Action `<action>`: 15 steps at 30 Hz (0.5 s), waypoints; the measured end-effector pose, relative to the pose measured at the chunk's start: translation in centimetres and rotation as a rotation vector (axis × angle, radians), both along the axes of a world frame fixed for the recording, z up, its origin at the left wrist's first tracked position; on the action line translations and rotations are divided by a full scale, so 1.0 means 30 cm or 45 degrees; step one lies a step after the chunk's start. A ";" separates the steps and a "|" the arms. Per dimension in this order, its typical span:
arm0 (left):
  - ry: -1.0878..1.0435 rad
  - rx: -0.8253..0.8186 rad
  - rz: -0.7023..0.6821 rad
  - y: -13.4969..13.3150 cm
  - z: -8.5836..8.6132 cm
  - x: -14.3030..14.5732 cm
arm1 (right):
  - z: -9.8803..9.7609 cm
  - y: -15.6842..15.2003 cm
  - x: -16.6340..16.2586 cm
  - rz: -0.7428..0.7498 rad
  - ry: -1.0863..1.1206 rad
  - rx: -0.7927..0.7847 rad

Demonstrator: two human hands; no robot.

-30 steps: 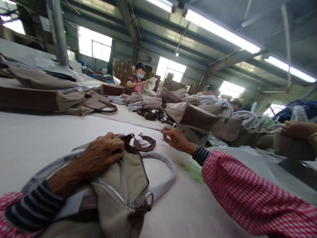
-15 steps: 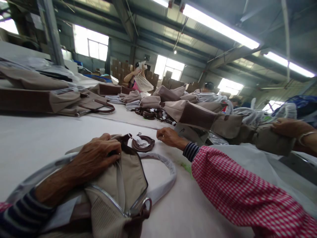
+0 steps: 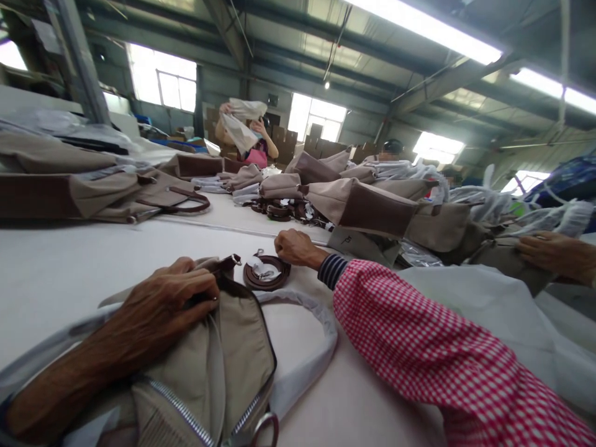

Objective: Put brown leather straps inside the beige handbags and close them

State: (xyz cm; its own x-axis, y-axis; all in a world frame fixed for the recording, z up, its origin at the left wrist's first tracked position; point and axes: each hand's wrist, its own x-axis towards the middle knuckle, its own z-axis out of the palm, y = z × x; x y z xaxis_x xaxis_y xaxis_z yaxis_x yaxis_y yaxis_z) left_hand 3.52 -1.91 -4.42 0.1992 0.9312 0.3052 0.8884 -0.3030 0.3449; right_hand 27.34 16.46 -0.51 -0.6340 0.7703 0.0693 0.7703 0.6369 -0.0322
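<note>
A beige handbag [image 3: 244, 347] with a metal zipper lies unzipped in front of me, its pale lining showing. My left hand [image 3: 174, 301] grips the far edge of its opening, fingers curled over the fabric. One bag handle [image 3: 323, 329], wrapped in whitish film, loops out onto the table. Just beyond the bag lies a coiled brown strap [image 3: 256, 284] with a metal clip and white wrapping on top. My right hand [image 3: 298, 248] is at the coil's right edge, its fingers curled closed. What those fingers hold, if anything, is hidden.
Beige and brown bags [image 3: 372, 205] are heaped across the table, with more bags [image 3: 41, 192] at left and brown straps [image 3: 279, 211] behind. Translucent sheeting [image 3: 484, 298] lies at right, near another person's hand [image 3: 549, 254]. A person [image 3: 258, 146] lifts pale cloth at the back.
My right hand has moved left to the edge of the coiled strap. My left hand keeps its grip on the bag. The person at the back has raised and spread the pale cloth.
</note>
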 end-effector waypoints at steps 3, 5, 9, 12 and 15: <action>0.022 -0.008 0.019 -0.001 0.000 0.000 | 0.001 0.003 -0.020 0.014 0.015 -0.009; 0.024 -0.039 0.019 -0.006 0.007 0.003 | 0.002 0.010 -0.042 0.047 0.031 -0.027; -0.014 -0.099 0.038 -0.016 0.019 0.010 | 0.000 0.032 -0.092 0.189 0.062 -0.075; -0.046 -0.108 0.039 -0.016 0.017 0.009 | -0.006 0.050 -0.121 0.314 0.081 -0.130; -0.060 -0.074 -0.008 -0.010 0.009 0.005 | -0.010 0.062 -0.139 0.410 0.075 -0.229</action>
State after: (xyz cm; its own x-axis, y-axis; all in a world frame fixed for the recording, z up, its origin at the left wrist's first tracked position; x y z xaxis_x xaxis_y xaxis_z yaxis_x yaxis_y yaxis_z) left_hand 3.66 -2.20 -4.16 0.1921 0.9464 0.2595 0.8688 -0.2870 0.4035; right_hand 23.18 18.31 -0.82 -0.8446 0.5354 -0.0056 0.5251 0.8262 -0.2043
